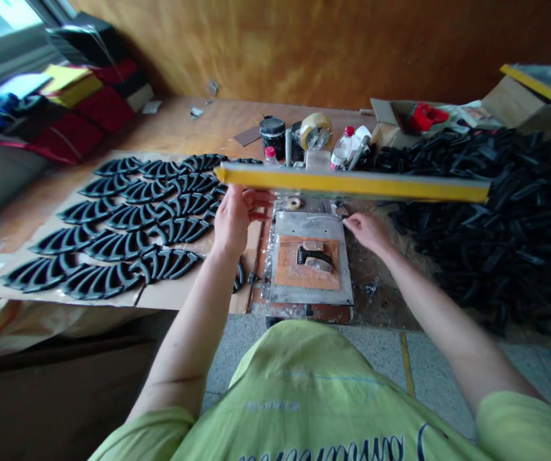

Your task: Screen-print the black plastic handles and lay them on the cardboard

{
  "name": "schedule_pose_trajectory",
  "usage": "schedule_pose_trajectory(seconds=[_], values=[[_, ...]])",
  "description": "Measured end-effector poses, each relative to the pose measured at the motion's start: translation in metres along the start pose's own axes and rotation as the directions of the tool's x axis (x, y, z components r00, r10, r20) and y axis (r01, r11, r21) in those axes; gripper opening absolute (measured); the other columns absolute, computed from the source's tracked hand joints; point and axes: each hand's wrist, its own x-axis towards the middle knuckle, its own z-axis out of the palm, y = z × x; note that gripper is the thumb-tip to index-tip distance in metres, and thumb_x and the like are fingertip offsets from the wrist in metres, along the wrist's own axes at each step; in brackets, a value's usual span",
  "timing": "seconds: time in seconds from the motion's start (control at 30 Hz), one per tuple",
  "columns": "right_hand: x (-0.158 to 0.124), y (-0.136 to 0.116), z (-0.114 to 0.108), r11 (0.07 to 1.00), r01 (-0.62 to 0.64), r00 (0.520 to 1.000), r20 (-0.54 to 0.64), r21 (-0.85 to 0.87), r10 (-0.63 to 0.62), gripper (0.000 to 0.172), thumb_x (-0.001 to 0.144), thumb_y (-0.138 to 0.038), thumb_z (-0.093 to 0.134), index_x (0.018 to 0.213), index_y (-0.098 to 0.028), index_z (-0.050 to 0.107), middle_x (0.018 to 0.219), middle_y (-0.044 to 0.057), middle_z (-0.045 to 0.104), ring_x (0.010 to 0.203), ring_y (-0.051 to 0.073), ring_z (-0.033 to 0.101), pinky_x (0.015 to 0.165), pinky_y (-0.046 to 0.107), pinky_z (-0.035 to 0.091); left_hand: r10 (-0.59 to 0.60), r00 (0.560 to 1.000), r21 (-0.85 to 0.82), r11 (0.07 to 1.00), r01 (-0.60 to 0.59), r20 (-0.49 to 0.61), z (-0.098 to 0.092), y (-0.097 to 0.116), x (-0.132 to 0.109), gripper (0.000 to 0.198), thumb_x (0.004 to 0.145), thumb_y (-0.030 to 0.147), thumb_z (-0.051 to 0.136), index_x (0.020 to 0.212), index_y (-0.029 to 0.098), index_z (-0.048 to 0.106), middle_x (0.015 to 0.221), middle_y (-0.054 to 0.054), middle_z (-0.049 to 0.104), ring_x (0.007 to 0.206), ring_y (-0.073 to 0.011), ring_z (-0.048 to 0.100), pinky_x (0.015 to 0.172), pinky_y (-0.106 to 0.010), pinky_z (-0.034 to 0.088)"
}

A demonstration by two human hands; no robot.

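Note:
My left hand [231, 221] is raised at the left end of a long yellow-edged frame or bar [352, 182], its fingers apart and pointing right beneath it. Whether it touches the bar I cannot tell. My right hand [365, 230] is at the right edge of a grey metal plate [311, 224], fingertips pinched together; anything between them is too small to make out. On the plate lies an orange-brown board [287, 275], and on it a black curved piece [318, 254] with beige parts beside it. A small tape roll [294, 203] sits behind the plate.
Rows of black curved pieces [112, 246] cover cardboard at left; a large heap of them [505, 224] fills the right. Behind the bar stand a black-lidded jar [272, 136], a large tape roll [316, 130] and a red-capped bottle [342, 152]. An open carton [390, 121] is farther right.

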Motion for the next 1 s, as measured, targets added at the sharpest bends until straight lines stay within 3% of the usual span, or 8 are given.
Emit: schedule_pose_trajectory(seconds=[0.13,0.27,0.37,0.53,0.63,0.73,0.9,1.0], values=[[-0.039,-0.035,0.056,0.971,0.184,0.966,0.211,-0.154,-0.149,0.033,0.091,-0.048,0.064,0.088,-0.015,0.068,0.101,0.012,0.068,0.102,0.025,0.061,0.086,0.032,0.045,0.018,0.999,-0.061,0.998,-0.021,-0.047,0.014,0.003,0.015,0.051,0.102,0.058,0.026,0.116,0.017,0.052,0.086,-0.008,0.07,0.072,-0.0137,0.066,0.058,-0.022,0.05],[-0.054,-0.069,0.062,0.98,0.068,0.947,0.321,-0.188,-0.004,0.027,0.101,-0.035,0.05,0.102,-0.012,0.063,0.101,0.015,0.069,0.098,0.025,0.063,0.08,0.031,0.044,-0.215,0.976,-0.021,0.977,0.214,-0.037,0.01,-0.051,-0.044,0.061,0.087,0.072,0.051,0.114,0.017,0.055,0.089,-0.01,0.073,0.069,-0.0159,0.066,0.054,-0.023,0.05],[-0.071,-0.097,0.059,0.996,0.006,0.963,0.267,-0.091,0.019,0.028,0.104,-0.035,0.042,0.107,-0.014,0.06,0.098,0.013,0.07,0.093,0.023,0.064,0.076,0.031,0.045,-0.698,0.688,0.14,0.715,0.685,0.199,0.011,-0.103,-0.106,0.071,0.071,0.07,0.073,0.115,0.016,0.061,0.103,-0.017,0.074,0.082,-0.0261,0.071,0.056,-0.031,0.054],[-0.093,-0.112,0.073,0.886,0.453,0.863,0.202,0.099,-0.463,0.015,0.1,-0.03,0.052,0.097,-0.019,0.063,0.102,0.008,0.067,0.103,0.021,0.059,0.09,0.033,0.046,-0.744,0.657,-0.151,0.64,0.754,0.126,0.004,-0.138,-0.143,0.049,0.083,0.064,0.064,0.096,0.016,0.063,0.103,-0.013,0.074,0.09,-0.0237,0.072,0.068,-0.032,0.058],[-0.068,-0.053,0.054,0.931,0.353,0.918,0.16,0.092,-0.363,0.014,0.097,-0.028,0.057,0.093,-0.019,0.067,0.1,0.007,0.067,0.096,0.018,0.06,0.092,0.034,0.048,-0.702,0.706,-0.094,0.712,0.696,-0.091,-0.039,-0.141,-0.133,0.04,0.088,0.056,0.061,0.094,0.017,0.062,0.109,-0.012,0.073,0.084,-0.0199,0.074,0.063,-0.027,0.056],[-0.037,0.041,0.009,0.997,-0.022,0.998,-0.051,0.078,0.026,0.028,0.091,-0.046,0.063,0.082,-0.02,0.066,0.09,0.011,0.065,0.091,0.022,0.06,0.089,0.039,0.051,-0.596,0.718,0.034,0.761,0.648,-0.359,-0.104,-0.15,-0.132,0.039,0.091,0.056,0.055,0.089,0.017,0.06,0.105,-0.012,0.075,0.079,-0.018,0.074,0.061,-0.025,0.054],[-0.02,0.181,-0.041,0.946,-0.179,0.942,-0.229,0.269,0.244,0.042,0.066,-0.068,0.074,0.075,-0.03,0.06,0.09,0.016,0.06,0.086,0.03,0.064,0.084,0.06,0.052,-0.592,0.607,0.213,0.6,0.771,-0.53,-0.175,-0.176,-0.147,0.046,0.094,0.056,0.041,0.081,0.016,0.06,0.083,-0.014,0.075,0.068,-0.0194,0.072,0.057,-0.026,0.051],[-0.02,0.232,-0.033,0.829,-0.502,0.803,-0.224,0.245,0.552,0.049,0.048,-0.07,0.079,0.062,-0.029,0.054,0.091,0.02,0.06,0.084,0.031,0.065,0.083,0.066,0.048,-0.624,0.573,0.279,0.509,0.814,-0.532,-0.185,-0.191,-0.139,0.048,0.09,0.057,0.045,0.071,0.016,0.061,0.067,-0.015,0.072,0.057,-0.0229,0.067,0.051,-0.029,0.048]])
